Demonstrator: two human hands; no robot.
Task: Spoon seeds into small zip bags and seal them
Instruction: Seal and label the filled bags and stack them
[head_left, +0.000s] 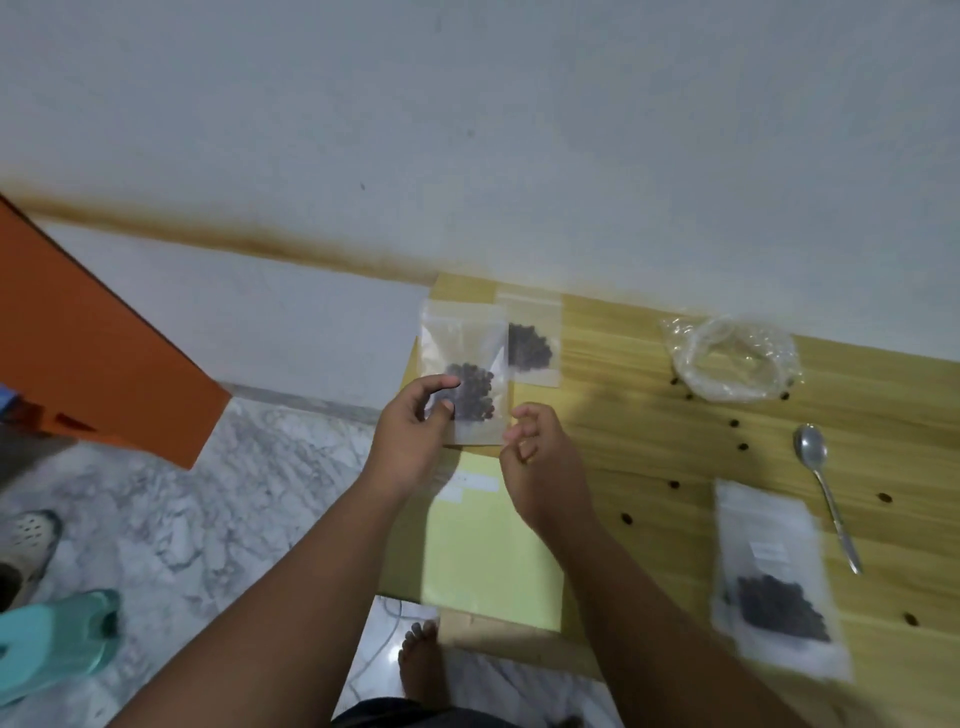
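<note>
A small clear zip bag (470, 382) holding dark seeds lies at the wooden table's (649, 441) far left, overlapping a second seed bag (532, 345) behind it. My left hand (410, 441) hovers over the front bag's lower left corner, thumb and forefinger apart and resting on its top. My right hand (540, 467) is just right of that bag with its fingers loosely curled and nothing in them. A metal spoon (826, 493) lies on the right. A larger labelled bag of seeds (779, 587) lies near the front right, blurred.
A rolled-open clear plastic bag (732, 358) sits at the back right, with loose seeds (733, 423) scattered around it. A yellow sheet (488, 551) lies under my wrists. An orange box (93, 353), shoes (52, 644) and my bare foot (421, 660) are on the marble floor.
</note>
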